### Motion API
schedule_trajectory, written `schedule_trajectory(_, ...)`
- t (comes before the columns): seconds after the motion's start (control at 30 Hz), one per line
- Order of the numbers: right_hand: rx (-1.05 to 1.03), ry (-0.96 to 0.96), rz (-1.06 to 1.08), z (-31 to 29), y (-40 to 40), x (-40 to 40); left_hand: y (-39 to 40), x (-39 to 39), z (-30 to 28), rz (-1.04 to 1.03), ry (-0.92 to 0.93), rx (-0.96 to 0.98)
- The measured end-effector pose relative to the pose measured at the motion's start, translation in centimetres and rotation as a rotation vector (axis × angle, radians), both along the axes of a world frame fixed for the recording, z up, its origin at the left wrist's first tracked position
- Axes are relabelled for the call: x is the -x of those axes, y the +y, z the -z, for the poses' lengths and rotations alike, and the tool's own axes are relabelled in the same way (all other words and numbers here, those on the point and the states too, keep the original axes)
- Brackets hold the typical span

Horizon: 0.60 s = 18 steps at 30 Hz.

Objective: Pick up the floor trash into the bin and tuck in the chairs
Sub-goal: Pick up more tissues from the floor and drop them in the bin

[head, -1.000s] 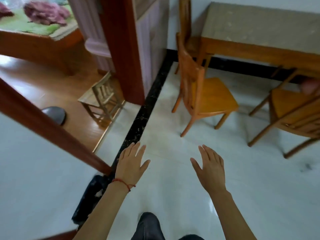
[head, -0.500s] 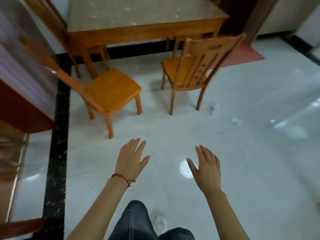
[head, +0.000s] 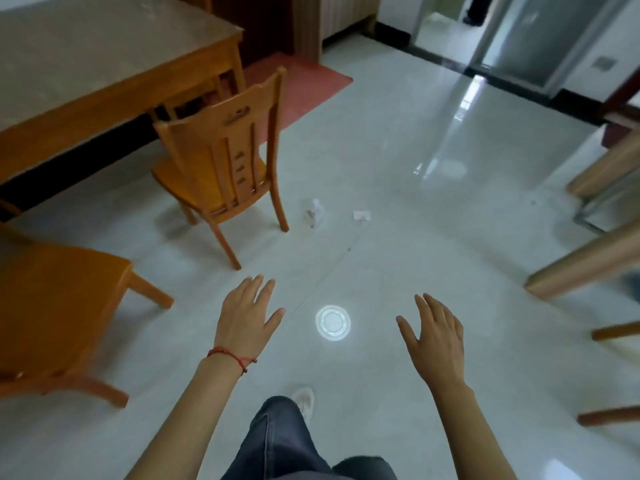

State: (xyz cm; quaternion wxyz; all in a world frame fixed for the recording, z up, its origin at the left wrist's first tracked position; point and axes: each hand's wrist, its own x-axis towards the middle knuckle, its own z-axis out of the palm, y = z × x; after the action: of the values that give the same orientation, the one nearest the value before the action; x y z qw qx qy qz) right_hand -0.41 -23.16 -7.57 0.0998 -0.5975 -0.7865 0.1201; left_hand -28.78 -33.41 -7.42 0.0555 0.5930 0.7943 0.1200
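Looking down, we find both hands — left hand (head: 247, 315) and right hand (head: 436, 336) — spread and empty, the crumpled wrapper (head: 315, 211) and paper scrap (head: 361, 215) lying farther ahead on the floor (head: 450, 254), right of the chair (head: 225, 157), roughly midway between them.

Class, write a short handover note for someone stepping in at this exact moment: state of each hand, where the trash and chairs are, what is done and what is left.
Left hand and right hand: both open, empty, held out over the floor.
Trash on the floor: round white lid between the hands; crumpled wrapper and paper scrap farther ahead, beside the chair.
That chair stands pulled out from the table; a second chair at left is also out.
Done: nothing visible. Left: all trash, both chairs. No bin in view.
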Motion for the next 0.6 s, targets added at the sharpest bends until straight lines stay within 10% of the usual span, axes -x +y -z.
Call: schedule_trajectory(0.6,-0.011,0.02,0.109,1.3,29.1,1.7,33.0,2.9,1.9,0.142,0.031,0.025)
